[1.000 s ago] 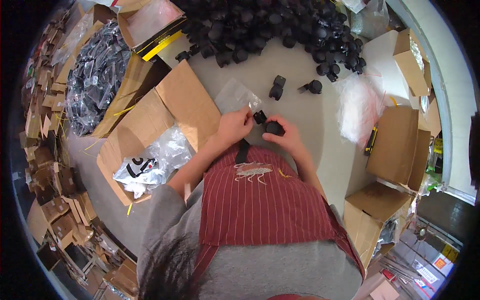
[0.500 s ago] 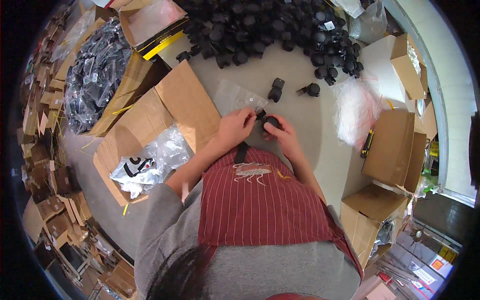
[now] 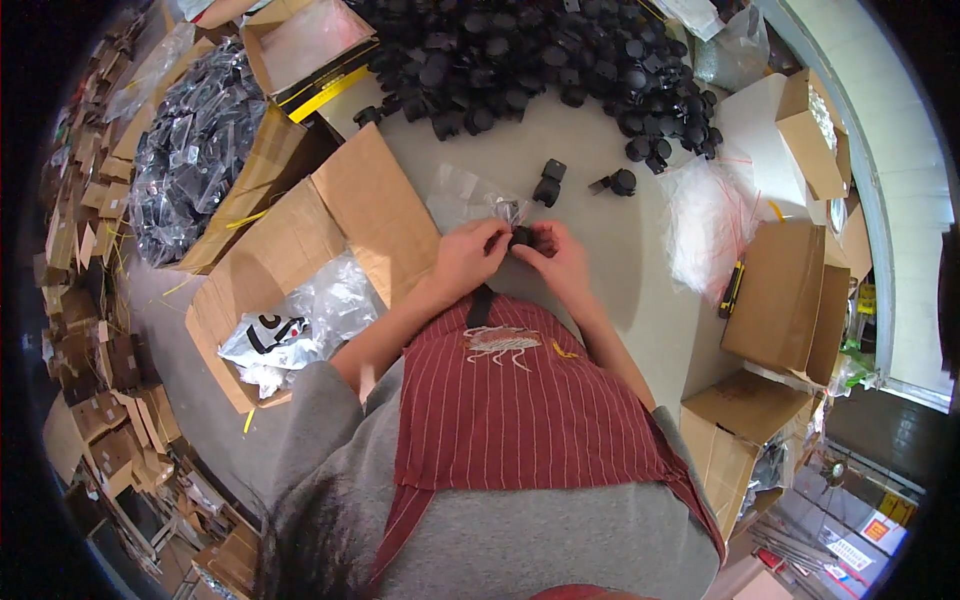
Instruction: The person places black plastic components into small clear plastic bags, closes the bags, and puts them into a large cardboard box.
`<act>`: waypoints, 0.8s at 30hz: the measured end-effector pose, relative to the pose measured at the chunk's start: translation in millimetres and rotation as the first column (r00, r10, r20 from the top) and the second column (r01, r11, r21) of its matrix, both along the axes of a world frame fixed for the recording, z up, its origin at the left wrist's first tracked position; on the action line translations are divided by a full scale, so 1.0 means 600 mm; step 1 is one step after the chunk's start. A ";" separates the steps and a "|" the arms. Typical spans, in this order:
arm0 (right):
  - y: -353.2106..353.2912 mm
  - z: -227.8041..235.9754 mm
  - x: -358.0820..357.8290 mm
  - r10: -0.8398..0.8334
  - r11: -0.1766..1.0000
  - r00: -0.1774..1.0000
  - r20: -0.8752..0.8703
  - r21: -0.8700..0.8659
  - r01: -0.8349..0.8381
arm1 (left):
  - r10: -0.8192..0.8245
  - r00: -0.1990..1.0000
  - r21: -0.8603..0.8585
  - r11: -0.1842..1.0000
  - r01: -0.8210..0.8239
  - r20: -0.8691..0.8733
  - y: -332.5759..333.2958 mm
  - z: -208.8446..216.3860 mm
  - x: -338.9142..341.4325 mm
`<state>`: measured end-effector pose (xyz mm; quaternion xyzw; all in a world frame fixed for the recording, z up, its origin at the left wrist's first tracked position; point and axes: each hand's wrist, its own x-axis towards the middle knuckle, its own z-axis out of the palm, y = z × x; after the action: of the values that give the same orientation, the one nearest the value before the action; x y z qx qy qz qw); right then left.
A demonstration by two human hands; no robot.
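Note:
Both of my hands meet at the near part of the pale tabletop. My left hand (image 3: 470, 256) is closed on the edge of a clear plastic bag (image 3: 463, 193), which lies flat beyond the fingers. Between the hands sits a black caster wheel (image 3: 522, 237), pinched by my right hand (image 3: 562, 262). It is at the bag's mouth; whether it is inside cannot be made out. Just beyond lie two loose items, a black caster (image 3: 547, 183) and another caster (image 3: 622, 182) on its side.
A large heap of black casters (image 3: 480, 70) covers the far side. Clear bags (image 3: 705, 215) lie at the right beside a cardboard box (image 3: 775, 290) and a yellow-black cutter (image 3: 733, 288). At left stand an open carton (image 3: 375, 205) and a box of bagged black parts (image 3: 190, 150).
My right hand has moved left with the caster, bringing it against my left fingers at the bag. The bag has shifted slightly, and its end near the hands looks more gathered.

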<state>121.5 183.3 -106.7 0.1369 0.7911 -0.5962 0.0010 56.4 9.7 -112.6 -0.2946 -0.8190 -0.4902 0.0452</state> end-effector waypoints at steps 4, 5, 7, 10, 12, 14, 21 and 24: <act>0.004 -0.016 -0.010 0.073 0.993 0.985 0.158 -0.102 -0.057 | 0.059 0.998 0.034 0.998 -0.060 0.038 0.003 0.012 -0.005; 0.007 -0.028 -0.008 0.131 0.984 0.989 0.071 -0.133 -0.121 | 0.074 0.997 0.051 0.996 -0.075 0.023 0.004 0.014 -0.007; 0.003 -0.020 -0.011 0.197 0.967 0.980 -0.020 -0.159 -0.198 | 0.113 0.994 0.057 0.992 -0.113 0.002 -0.003 0.008 -0.011; 0.005 -0.010 -0.015 0.300 0.935 0.954 0.028 0.191 -0.299 | 0.120 0.992 0.022 0.993 -0.120 -0.028 -0.015 0.004 -0.012; 0.006 -0.017 -0.031 0.424 0.706 0.905 -0.031 0.637 -0.309 | 0.099 0.994 -0.020 0.995 -0.100 -0.038 -0.021 0.006 -0.011; 0.008 -0.019 -0.042 0.448 0.679 0.894 -0.017 0.658 -0.327 | 0.064 0.973 -0.046 0.996 -0.076 -0.221 -0.027 0.013 -0.011; -0.003 -0.012 -0.058 0.493 0.644 0.870 -0.005 0.674 -0.361 | 0.065 0.959 -0.263 0.955 -0.140 -0.275 -0.069 0.015 0.002; -0.006 -0.011 -0.061 0.505 0.682 0.862 -0.046 0.634 -0.365 | 0.086 0.967 -0.310 0.937 -0.160 -0.238 -0.069 0.019 0.007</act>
<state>84.6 179.5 -113.4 -0.1293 0.9436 -0.3047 0.0131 60.8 -31.9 -101.4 -0.2985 -0.8957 -0.3080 0.1173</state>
